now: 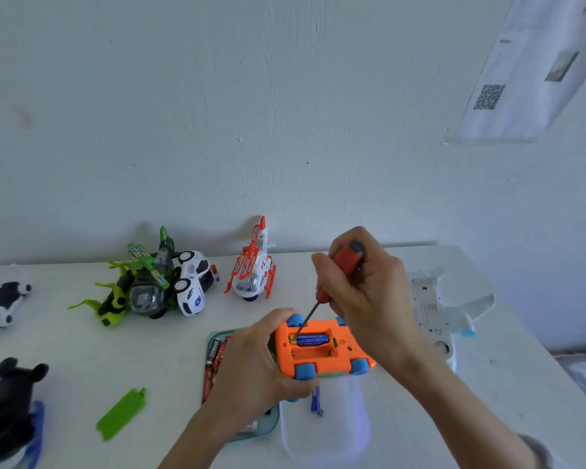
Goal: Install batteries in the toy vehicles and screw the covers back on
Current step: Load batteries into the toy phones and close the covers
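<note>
Nearest me, my left hand gripped the light, slick orange toy car upturned above the table, by its sides, while my right hand clasped the screwdriver, tip at the seated battery.

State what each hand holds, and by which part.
Left hand grips the upturned orange toy car by its left end. Right hand grips the screwdriver by its red handle.
</note>
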A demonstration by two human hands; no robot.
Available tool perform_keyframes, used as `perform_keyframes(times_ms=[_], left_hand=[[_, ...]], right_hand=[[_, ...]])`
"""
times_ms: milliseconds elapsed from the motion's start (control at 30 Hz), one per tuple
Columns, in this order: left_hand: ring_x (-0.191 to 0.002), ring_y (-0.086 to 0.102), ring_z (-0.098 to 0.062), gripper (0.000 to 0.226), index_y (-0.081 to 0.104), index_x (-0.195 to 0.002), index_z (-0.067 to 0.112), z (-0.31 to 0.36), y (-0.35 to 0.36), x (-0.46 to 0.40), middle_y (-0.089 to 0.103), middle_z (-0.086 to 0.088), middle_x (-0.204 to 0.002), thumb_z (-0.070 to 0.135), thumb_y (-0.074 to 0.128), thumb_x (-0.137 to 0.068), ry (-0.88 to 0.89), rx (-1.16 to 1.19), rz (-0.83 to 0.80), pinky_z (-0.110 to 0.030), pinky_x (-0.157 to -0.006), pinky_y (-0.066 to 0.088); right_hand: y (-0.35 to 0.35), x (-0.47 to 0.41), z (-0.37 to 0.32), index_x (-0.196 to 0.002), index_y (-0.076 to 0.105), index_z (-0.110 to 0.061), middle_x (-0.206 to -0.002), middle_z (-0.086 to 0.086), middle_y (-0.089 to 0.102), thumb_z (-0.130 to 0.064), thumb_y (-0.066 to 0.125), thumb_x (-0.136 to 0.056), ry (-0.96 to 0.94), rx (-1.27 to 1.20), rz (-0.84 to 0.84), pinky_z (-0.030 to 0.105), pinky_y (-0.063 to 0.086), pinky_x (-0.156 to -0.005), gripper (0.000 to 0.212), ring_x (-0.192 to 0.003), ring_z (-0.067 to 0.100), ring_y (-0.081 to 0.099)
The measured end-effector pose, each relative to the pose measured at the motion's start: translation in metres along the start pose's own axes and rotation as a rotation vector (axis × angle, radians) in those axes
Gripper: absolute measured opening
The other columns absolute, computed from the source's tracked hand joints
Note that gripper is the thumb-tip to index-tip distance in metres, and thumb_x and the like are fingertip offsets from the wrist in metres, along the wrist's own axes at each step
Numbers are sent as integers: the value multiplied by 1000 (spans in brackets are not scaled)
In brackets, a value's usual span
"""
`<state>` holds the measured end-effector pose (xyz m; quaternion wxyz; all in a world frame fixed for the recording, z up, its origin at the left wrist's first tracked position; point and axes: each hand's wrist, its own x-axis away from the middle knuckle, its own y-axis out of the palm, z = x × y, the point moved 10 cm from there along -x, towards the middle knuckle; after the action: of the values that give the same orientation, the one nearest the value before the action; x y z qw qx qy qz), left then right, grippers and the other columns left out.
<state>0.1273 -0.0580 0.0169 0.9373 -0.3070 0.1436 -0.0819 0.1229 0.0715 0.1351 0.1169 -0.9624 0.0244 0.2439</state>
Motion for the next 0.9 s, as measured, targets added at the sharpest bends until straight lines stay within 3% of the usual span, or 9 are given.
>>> perform_keyframes(times_ms=[200,367,467,600,700,800,867,900], left_hand=[[-77,65,3,66,50,-97,50,9,1,-1,62,36,-93,32,92,-49,10,-8,17,-7,-68,48],[-79,65,2,64,48,-98,50,5,4,-1,61,33,-94,40,89,-49,-20,-39,-17,-11,-70,51],[-73,63,1,56,48,-85,45,2,6,-3,62,31,-83,39,88,-47,-47,-71,-37,-14,-63,51],[-65,54,14,54,39,-65,36,13,10,-1,51,46,-67,27,89,-46,-31,-166,-46,-5,-57,39],[-63,51,20,57,35,-61,34,15,10,-1,46,51,-64,23,89,-47,-36,-197,-40,-2,-56,37],[-76,48,23,55,35,-62,36,15,11,-1,40,58,-73,30,88,-48,-27,-225,-68,-4,-64,39],[-78,50,18,53,35,-63,38,12,14,0,49,48,-76,36,86,-48,-31,-243,-82,-11,-56,40],[-75,53,13,52,35,-63,39,9,15,0,56,34,-72,38,85,-48,-38,-254,-87,-12,-52,38]], right_hand=[[8,-3,-4,-75,45,-12,-56,7,54,-19,60,-87,-79,77,-57,31,46,-49,21,-49,22,56],[20,-5,-7,-79,44,-11,-56,14,50,-26,57,-90,-128,146,-155,43,45,-51,23,-51,33,55],[34,-6,-13,-78,42,-12,-54,13,47,-14,60,-90,-154,200,-286,35,41,-48,22,-47,25,42],[57,-8,-25,-74,31,-32,-48,-9,29,-8,60,-89,-223,281,-433,14,26,-45,41,-46,14,30],[67,-7,-28,-78,37,-19,-48,-10,26,-6,58,-89,-248,302,-501,14,26,-44,27,-44,11,30],[73,-7,-28,-82,41,-8,-50,-10,27,-6,58,-90,-254,313,-543,17,27,-44,19,-45,11,32],[76,-6,-28,-81,43,-5,-50,-9,27,-6,57,-90,-260,315,-555,19,26,-45,17,-46,12,32],[78,-6,-27,-81,43,-3,-51,-9,28,-6,56,-90,-261,322,-562,19,26,-45,16,-46,12,31]])
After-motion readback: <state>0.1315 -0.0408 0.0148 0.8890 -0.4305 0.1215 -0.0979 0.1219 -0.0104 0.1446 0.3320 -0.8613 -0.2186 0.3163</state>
